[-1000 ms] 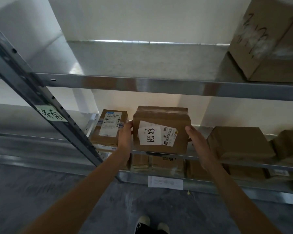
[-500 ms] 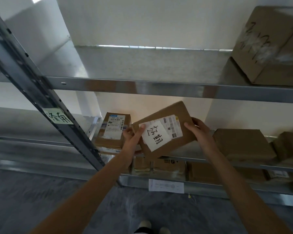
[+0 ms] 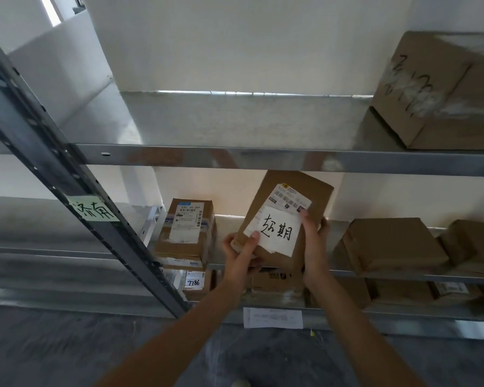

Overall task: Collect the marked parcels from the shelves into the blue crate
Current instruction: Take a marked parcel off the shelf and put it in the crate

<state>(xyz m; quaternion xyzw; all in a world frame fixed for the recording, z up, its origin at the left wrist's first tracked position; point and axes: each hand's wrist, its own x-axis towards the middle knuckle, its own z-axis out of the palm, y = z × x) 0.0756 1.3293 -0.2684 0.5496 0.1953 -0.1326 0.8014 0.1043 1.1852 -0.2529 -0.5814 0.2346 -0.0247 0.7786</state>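
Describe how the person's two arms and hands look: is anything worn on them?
Both forearms are bare as far as the picture shows, with no sleeves in view. The left hand and the right hand wear no gloves. I see no watch, ring or bracelet on the wrists or fingers. Both arms enter from the bottom edge of the head view.

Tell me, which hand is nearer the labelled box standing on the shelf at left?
Left. The left hand grips the marked parcel just beside that labelled box; the right hand holds the parcel's far side.

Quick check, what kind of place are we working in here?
Probably a parcel storeroom or depot: metal shelving stacked with cardboard parcels bearing shipping labels, and a handwritten note on the parcel in hand.
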